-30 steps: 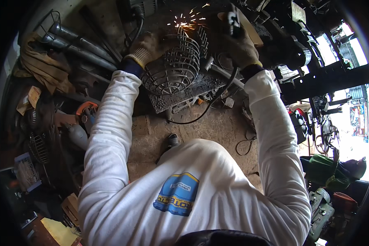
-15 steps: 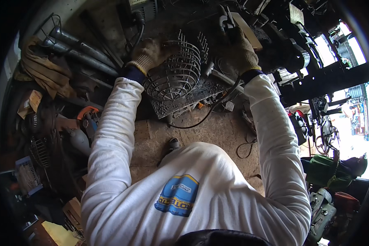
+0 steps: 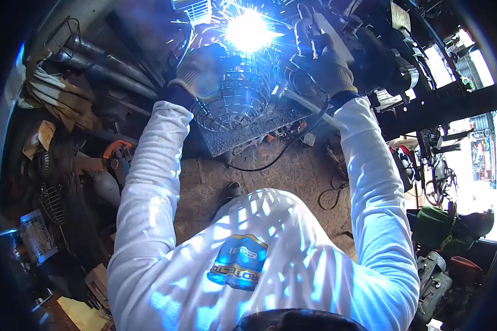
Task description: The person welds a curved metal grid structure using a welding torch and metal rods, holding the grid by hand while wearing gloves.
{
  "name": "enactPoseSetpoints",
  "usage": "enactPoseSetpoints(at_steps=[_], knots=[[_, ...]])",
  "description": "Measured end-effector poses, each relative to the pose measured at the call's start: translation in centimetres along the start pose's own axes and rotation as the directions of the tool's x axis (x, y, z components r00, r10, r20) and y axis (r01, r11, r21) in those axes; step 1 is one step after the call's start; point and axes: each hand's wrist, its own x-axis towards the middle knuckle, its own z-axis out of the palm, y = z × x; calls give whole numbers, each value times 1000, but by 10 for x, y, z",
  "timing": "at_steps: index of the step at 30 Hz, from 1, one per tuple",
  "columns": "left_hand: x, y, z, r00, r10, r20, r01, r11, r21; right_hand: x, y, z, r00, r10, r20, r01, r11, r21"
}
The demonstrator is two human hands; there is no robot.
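A rounded cage of bent metal rods, like a wire basket [image 3: 234, 105], lies on a dark metal work plate [image 3: 221, 142] in front of me. My gloved left hand [image 3: 200, 74] is closed on its left side, the fingertips hazy in smoke and glare. In my gloved right hand [image 3: 330, 69], to the right of the basket, is a welding electrode holder [image 3: 302, 34]. A blinding welding arc [image 3: 248, 32] with flying sparks burns at the basket's far end, hiding that part and the electrode's tip. A hammer [image 3: 303, 102] lies between the basket and my right forearm.
A dark cable [image 3: 270, 164] loops from near my right wrist below the plate's front edge. Metal pipes [image 3: 107, 69] and a brown cloth [image 3: 61, 94] lie at left. An orange-handled tool [image 3: 117, 148] sits near my left arm. Dark machinery crowds the right.
A bright arc with sparks and smoke has appeared at the basket's far end, throwing blue light over everything. My right hand has shifted slightly nearer; the left stays at the basket.
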Motion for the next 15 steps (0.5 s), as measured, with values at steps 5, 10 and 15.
enactPoseSetpoints(at_steps=[5, 10, 15], knots=[[-15, -13, -7, 984, 143, -107, -142, 990, 16, -3, -14, 5, 982, -174, -68, 179, 980, 89], [-2, 15, -31, 926, -215, 309, 299, 920, -254, -6, 7, 9, 997, -56, -60, 58, 998, 23], [-32, -14, 12, 984, -86, 154, 39, 957, 287, -21, -43, -6, 995, -99, -8, 99, 995, 6]])
